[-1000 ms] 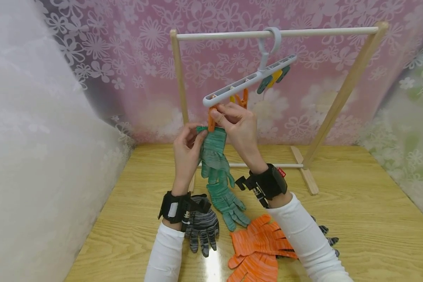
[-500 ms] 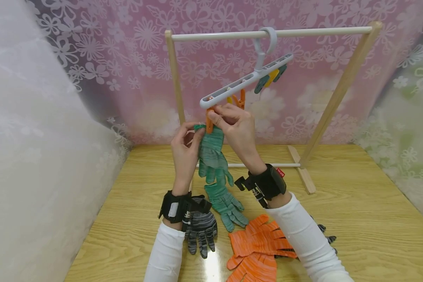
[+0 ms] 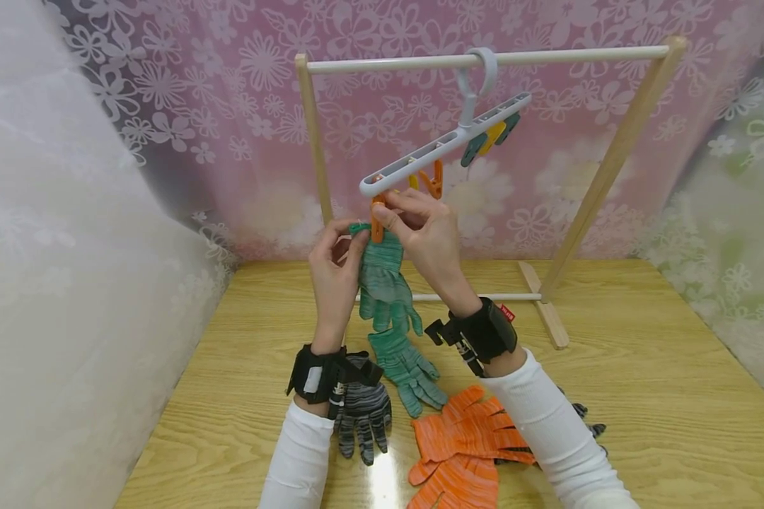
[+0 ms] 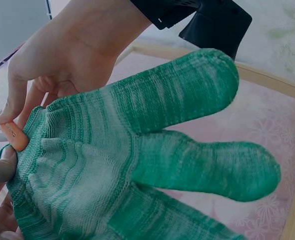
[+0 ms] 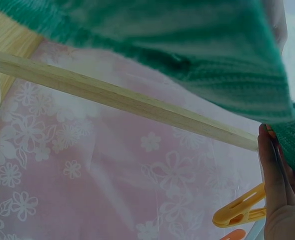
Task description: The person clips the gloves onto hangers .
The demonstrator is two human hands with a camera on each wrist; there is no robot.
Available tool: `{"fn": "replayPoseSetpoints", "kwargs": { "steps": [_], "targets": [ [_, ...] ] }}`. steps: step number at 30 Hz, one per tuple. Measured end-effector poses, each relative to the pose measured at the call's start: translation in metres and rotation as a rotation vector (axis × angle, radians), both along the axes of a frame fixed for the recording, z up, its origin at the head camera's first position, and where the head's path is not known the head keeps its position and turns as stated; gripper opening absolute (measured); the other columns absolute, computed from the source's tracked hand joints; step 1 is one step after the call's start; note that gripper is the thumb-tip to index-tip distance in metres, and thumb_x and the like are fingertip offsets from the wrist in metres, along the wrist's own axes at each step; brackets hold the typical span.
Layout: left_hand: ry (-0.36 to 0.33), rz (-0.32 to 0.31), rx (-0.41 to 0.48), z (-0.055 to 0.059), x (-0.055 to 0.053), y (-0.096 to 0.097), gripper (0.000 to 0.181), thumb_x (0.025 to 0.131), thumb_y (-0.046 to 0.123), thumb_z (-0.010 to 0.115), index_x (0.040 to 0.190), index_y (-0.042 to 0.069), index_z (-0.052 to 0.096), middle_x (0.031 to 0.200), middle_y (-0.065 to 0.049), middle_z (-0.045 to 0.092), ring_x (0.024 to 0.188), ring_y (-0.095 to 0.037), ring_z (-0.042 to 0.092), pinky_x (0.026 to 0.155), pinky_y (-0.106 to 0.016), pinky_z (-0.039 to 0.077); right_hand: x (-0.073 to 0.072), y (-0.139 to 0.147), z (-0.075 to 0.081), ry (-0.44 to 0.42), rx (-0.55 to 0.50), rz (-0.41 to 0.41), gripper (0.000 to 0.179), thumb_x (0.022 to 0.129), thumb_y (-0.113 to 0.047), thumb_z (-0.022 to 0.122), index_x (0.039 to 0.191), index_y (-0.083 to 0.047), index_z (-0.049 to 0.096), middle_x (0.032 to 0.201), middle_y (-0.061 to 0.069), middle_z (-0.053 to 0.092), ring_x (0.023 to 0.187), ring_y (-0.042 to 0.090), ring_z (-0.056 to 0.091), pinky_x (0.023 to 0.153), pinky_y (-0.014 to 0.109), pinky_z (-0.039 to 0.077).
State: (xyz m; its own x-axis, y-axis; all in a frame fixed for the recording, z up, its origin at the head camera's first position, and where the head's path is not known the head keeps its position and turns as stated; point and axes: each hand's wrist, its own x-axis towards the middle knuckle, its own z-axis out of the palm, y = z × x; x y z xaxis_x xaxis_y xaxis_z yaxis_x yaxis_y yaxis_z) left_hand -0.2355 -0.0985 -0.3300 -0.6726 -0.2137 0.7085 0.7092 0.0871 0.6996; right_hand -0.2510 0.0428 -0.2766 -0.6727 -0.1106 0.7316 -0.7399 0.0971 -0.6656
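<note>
A green knitted glove (image 3: 382, 272) hangs cuff up below the left end of the grey clip hanger (image 3: 420, 155), its fingers pointing down. My left hand (image 3: 337, 272) pinches the cuff's left corner between thumb and fingers. With thumb and fingers, my right hand (image 3: 434, 240) grips the orange clothespin (image 3: 378, 225) at the hanger's end. The pin's lower tip overlaps the cuff, also in the left wrist view, where the clothespin (image 4: 15, 136) lies over the knitted edge. The right wrist view has the glove (image 5: 187, 55) across its top, partly hiding the fingers.
The hanger hooks over the white bar (image 3: 547, 55) of a wooden rack (image 3: 611, 170). Several other clips (image 3: 486, 140) hang from it. On the table lie another green glove (image 3: 410, 375), orange gloves (image 3: 461, 438) and grey-black striped gloves (image 3: 364, 410), one partly under the right sleeve.
The head view has shifted slightly. The orange clothespin sits a touch lower over the green cuff, and both hands keep their holds.
</note>
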Motion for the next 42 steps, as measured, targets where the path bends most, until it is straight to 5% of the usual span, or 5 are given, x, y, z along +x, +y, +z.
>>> {"fn": "replayPoseSetpoints", "kwargs": {
  "steps": [16, 29, 42],
  "targets": [
    [-0.028, 0.024, -0.007, -0.002, 0.001, -0.004, 0.017, 0.096, 0.008, 0.07, 0.107, -0.003, 0.069, 0.096, -0.017, 0.07, 0.085, -0.009, 0.069, 0.073, -0.022, 0.057, 0.001, 0.001, -0.002, -0.005, 0.084, -0.026, 0.032, 0.094, -0.006, 0.072, 0.124, 0.004, 0.07, 0.1, 0.019, 0.07, 0.08, 0.029, 0.074, 0.065, 0.017, 0.054],
    [-0.107, 0.047, -0.037, -0.004, 0.002, -0.006, 0.018, 0.103, 0.01, 0.061, 0.113, 0.0, 0.071, 0.108, -0.018, 0.071, 0.099, -0.021, 0.069, 0.085, -0.027, 0.056, 0.002, 0.006, -0.003, -0.042, 0.081, 0.007, 0.036, 0.09, -0.006, 0.078, 0.125, 0.0, 0.071, 0.105, 0.017, 0.072, 0.088, 0.028, 0.074, 0.079, 0.032, 0.061],
    [-0.153, 0.024, -0.07, -0.008, 0.002, -0.011, 0.028, 0.107, 0.019, 0.054, 0.117, -0.003, 0.068, 0.1, -0.017, 0.063, 0.086, -0.012, 0.063, 0.079, -0.026, 0.054, 0.001, 0.012, -0.007, -0.079, 0.098, 0.04, 0.038, 0.09, -0.008, 0.078, 0.127, -0.003, 0.07, 0.106, 0.015, 0.073, 0.093, 0.024, 0.073, 0.084, 0.033, 0.06]
  ]
}}
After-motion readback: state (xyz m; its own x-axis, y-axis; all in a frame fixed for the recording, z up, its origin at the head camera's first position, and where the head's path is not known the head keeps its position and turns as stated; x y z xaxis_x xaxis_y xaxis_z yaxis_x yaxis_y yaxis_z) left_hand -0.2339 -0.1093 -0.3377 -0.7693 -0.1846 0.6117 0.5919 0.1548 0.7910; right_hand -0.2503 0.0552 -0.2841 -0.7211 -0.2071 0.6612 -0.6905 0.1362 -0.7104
